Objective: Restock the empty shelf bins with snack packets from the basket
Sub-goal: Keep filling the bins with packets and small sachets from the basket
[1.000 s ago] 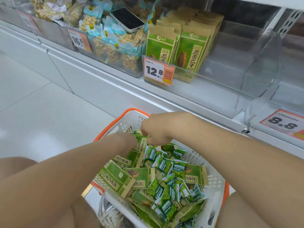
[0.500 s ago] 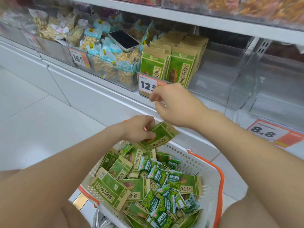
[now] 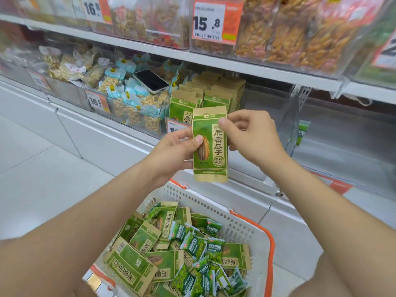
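Observation:
I hold one green and tan sunflower seed packet upright in front of the shelf. My left hand pinches its left edge and my right hand pinches its upper right edge. Below, the white basket with orange handles holds several more seed packets and small green pea packets. Behind the raised packet, a clear bin holds rows of the same seed packets standing upright. To its right a clear shelf bin is nearly bare.
A phone lies on blue-labelled nut packets in the bin to the left. Price tags hang on the bin fronts. The upper shelf carries bins of orange and tan snacks. White floor tiles lie at the left.
Both hands rose from the basket with one seed packet and turned it upright before the shelf. The view tilted up, showing the upper shelf.

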Motion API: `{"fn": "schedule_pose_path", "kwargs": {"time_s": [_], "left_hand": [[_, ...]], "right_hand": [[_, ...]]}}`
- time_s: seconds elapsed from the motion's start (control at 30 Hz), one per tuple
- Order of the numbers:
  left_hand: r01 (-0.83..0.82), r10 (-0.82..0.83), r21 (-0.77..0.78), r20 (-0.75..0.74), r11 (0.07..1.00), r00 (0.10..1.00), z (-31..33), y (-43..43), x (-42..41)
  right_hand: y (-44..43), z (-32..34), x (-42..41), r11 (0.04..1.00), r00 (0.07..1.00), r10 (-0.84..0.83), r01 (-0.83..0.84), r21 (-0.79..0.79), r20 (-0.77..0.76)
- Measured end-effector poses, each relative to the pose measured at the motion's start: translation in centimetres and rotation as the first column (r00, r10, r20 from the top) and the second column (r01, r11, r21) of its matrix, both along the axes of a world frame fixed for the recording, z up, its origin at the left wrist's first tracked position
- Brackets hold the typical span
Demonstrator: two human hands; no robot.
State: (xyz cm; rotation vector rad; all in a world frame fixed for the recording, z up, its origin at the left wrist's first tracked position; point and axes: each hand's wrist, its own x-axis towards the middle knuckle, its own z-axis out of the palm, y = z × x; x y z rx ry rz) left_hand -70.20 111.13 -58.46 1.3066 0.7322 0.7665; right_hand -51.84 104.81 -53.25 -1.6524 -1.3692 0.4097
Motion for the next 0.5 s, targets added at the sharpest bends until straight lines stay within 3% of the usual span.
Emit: {"fn": "schedule_pose_path", "kwargs": {"time_s": [0.17, 0.3, 0.4, 0.5], "left_hand": [[-0.025, 0.034, 0.097, -0.093, 0.995, 0.995, 2.6, 0.6, 1.0], [-0.078, 0.129, 0.295, -0.157, 0.952, 0.979, 4.1, 1.9, 2.0], [-0.116, 0.325, 0.566, -0.283, 0.816, 0.902, 5.0, 2.8, 2.2], [0.006, 0.525, 0.766, -0.447, 0.643, 0.724, 4.6, 3.3, 1.5]], "right_hand": [[0.2, 0.2, 0.8, 1.0, 0.984, 0.021, -0.021, 0.001, -0.179], [1.4, 0.5, 1.2, 0.973, 0.989, -0.116, 0.132, 0.187, -0.096], [2.1, 0.9, 1.3, 0.889, 0.979, -0.193, 0.202, 0.412, -0.064], [2.8, 0.7, 1.7, 0.832, 0.979, -0.205, 0.182, 0.524, -0.015]]}}
